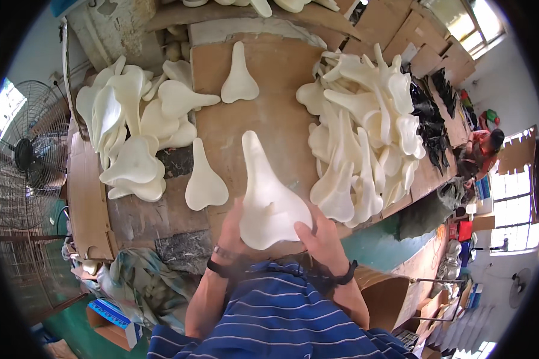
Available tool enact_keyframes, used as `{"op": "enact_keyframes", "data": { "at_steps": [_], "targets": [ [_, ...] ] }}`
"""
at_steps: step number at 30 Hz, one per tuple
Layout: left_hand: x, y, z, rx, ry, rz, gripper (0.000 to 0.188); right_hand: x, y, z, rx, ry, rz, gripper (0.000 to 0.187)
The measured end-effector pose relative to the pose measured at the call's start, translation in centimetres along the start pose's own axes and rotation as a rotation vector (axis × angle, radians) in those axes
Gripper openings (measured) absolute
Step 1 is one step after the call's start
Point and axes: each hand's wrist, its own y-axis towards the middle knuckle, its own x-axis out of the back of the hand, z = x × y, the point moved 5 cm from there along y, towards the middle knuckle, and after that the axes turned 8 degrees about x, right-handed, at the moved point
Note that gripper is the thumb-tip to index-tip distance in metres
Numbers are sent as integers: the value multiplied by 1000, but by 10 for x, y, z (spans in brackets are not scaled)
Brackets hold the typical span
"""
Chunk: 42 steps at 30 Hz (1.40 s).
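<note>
Between my two hands I hold an off-white bicycle saddle pad [275, 206], its narrow nose pointing away from me and its wide end towards my body. My left hand [232, 226] grips its left edge, the fingers mostly hidden beneath it. On the right edge, my right hand [321, 237] has its thumb on the upper face and its other fingers largely out of sight. A single saddle pad [206, 182] lies just left of the held one. Another pad [239, 78] rests farther back on the cardboard-covered table [281, 113].
Heaped saddle pads [132, 164] fill the table's left side; a bigger pile [347, 122] stands on the right. Black pieces [431, 125] lie beyond it. A large fan [27, 154] stands far left. Another person [479, 152] sits at the far right. An open carton [111, 326] is on the floor.
</note>
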Motion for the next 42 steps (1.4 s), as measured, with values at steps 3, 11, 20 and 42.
{"op": "enact_keyframes", "data": {
  "at_steps": [3,11,20,42],
  "targets": [
    [0,1,-10,-2,169,10,57,-4,-2,4,-127,102,30,50],
    [11,2,-7,39,-44,58,69,-21,4,9,-24,-8,18,55],
    [31,6,-18,31,-8,-3,70,-34,8,-3,185,-212,118,74],
    [27,13,-29,-25,65,-115,62,-33,26,-3,-17,69,51,61]
  ]
}}
